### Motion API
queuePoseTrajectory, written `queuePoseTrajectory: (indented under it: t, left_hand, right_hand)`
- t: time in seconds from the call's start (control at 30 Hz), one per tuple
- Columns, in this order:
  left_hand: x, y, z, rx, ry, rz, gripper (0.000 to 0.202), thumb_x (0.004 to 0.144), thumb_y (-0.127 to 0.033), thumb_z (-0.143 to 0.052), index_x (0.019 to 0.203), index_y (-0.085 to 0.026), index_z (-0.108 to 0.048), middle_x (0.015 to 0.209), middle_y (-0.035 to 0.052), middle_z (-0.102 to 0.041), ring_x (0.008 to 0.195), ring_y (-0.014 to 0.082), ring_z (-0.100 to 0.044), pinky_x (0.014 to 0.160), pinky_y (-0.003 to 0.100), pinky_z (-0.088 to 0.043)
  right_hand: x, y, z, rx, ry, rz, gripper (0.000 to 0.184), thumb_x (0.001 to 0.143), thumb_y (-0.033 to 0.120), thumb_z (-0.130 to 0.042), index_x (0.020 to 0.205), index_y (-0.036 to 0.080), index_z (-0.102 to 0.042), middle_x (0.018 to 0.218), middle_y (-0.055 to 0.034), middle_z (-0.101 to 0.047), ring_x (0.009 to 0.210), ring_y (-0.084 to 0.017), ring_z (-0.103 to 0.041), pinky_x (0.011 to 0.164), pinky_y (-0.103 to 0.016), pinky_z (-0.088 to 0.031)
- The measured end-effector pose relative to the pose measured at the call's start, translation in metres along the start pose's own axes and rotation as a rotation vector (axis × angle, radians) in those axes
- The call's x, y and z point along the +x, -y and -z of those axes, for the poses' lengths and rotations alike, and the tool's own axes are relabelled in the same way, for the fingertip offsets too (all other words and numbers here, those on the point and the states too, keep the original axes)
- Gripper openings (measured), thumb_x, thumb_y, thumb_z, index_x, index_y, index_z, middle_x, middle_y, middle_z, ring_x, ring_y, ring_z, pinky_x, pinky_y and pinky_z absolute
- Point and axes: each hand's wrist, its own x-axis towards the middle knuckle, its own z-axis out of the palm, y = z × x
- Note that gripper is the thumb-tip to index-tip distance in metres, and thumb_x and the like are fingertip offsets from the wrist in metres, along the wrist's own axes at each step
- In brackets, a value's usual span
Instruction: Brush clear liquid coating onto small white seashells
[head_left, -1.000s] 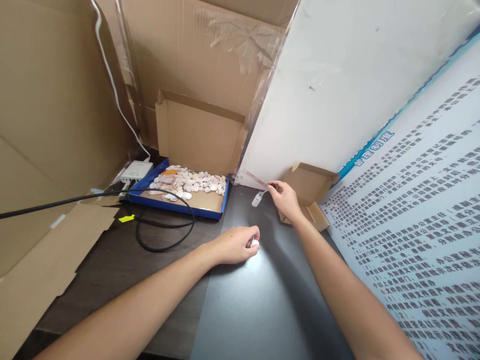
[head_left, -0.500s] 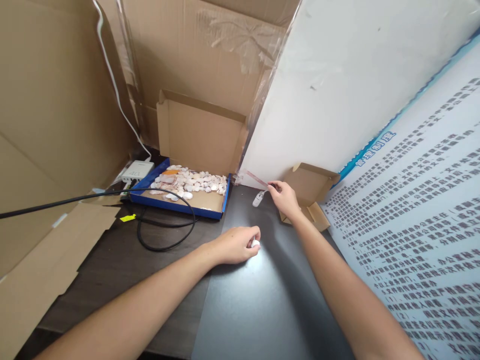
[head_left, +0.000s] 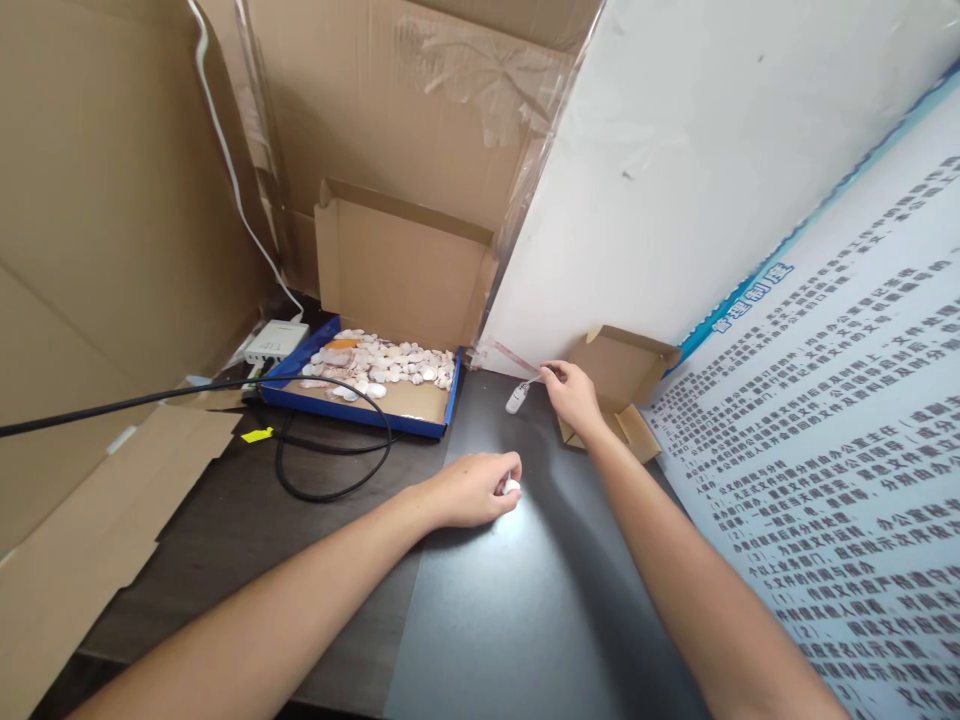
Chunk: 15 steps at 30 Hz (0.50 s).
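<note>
Over the grey mat, my left hand (head_left: 474, 490) is closed around a small white seashell (head_left: 511, 486); only its edge shows past the fingers. Farther forward and to the right, my right hand (head_left: 571, 394) pinches a thin, pale stick-like piece (head_left: 534, 379). The stick slants down to the left, reaching a small clear bottle (head_left: 515, 399) on the mat. Whether its tip is inside the bottle is too small to tell. A blue-edged cardboard box (head_left: 352, 412) at the back left holds many white and pinkish shells (head_left: 397, 362).
Beside my right wrist stands a small open cardboard box (head_left: 628, 365). A black cable (head_left: 330, 497) loops across the dark table, with a yellow tag (head_left: 257, 435) near it. A white power hub (head_left: 276, 340) sits at the left. Cardboard and a printed panel (head_left: 832, 420) wall the space.
My right hand has shifted slightly to the right, and more of the thin stick shows between it and the bottle. My left hand stays in place.
</note>
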Motion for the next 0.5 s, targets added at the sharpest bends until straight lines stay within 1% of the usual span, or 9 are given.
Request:
queuePoseTrajectory:
  t: [0.2,0.33,0.5]
  left_hand:
    - [-0.0004,-0.0005,0.0001,0.001,0.004,-0.003,0.02,0.089,-0.036,-0.046,0.099,-0.021,-0.057,0.086,0.0013,-0.066,0.072,0.0134,-0.053,0.063,0.024,-0.032]
    - [-0.0014,-0.0015,0.0006,0.0,0.003,-0.001,0.02,0.089,-0.036,-0.046,0.098,-0.021,-0.057,0.086,0.0014,-0.066,0.072,0.0136,-0.053,0.063,0.024,-0.032]
    - [-0.0011,-0.002,0.0014,-0.004,0.002,-0.004,0.019,0.089,-0.036,-0.047,0.097,-0.021,-0.057,0.086,0.0016,-0.066,0.072,0.0141,-0.053,0.064,0.024,-0.032]
  right_hand:
    - [0.0032,-0.0006,0.0047,0.016,-0.015,0.011,0.035,0.085,0.038,-0.053,0.1,0.015,-0.074,0.099,-0.013,-0.073,0.094,-0.027,-0.064,0.091,-0.043,-0.047]
    - [0.0033,0.0027,0.0065,0.022,-0.014,0.036,0.035,0.083,0.038,-0.056,0.102,0.016,-0.074,0.101,-0.0123,-0.072,0.093,-0.026,-0.064,0.092,-0.042,-0.047]
    - [0.0015,0.0059,0.0051,0.027,0.002,0.04,0.034,0.082,0.039,-0.057,0.1,0.015,-0.075,0.094,-0.0107,-0.07,0.089,-0.025,-0.063,0.09,-0.041,-0.047]
